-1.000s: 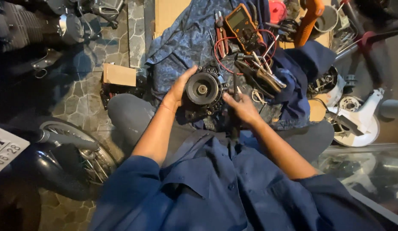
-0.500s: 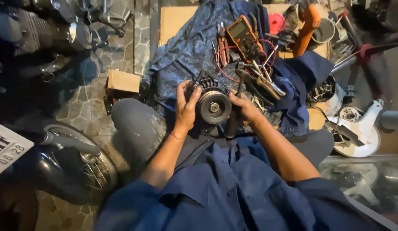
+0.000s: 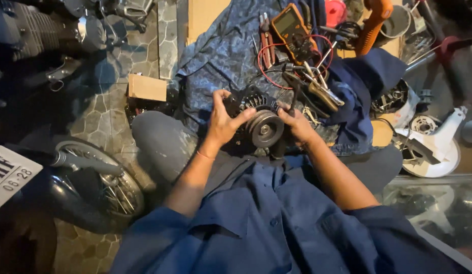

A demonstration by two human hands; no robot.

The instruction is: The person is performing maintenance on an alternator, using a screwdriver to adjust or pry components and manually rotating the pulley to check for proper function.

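A black alternator with a grey pulley (image 3: pixel 265 128) rests over my lap, pulley face turned up toward me. My left hand (image 3: pixel 225 120) grips its left side, fingers wrapped over the housing and thumb near the pulley. My right hand (image 3: pixel 295 122) holds its right side, fingers curled round the body. Just behind it on a blue patterned cloth (image 3: pixel 221 56) lie a yellow-and-black multimeter (image 3: pixel 292 28) with red leads and pliers (image 3: pixel 317 89).
A small cardboard box (image 3: pixel 147 87) sits on the stone floor at left. A motorcycle wheel (image 3: pixel 101 185) and engine (image 3: pixel 43 30) fill the left side. White machine covers (image 3: pixel 436 147), an orange tool (image 3: pixel 370 23) and a grey cup (image 3: pixel 398 20) crowd the right.
The alternator has been turned in my hands, its pulley shifting from flat-on to angled right. My left hand slid from its top round to the left side.
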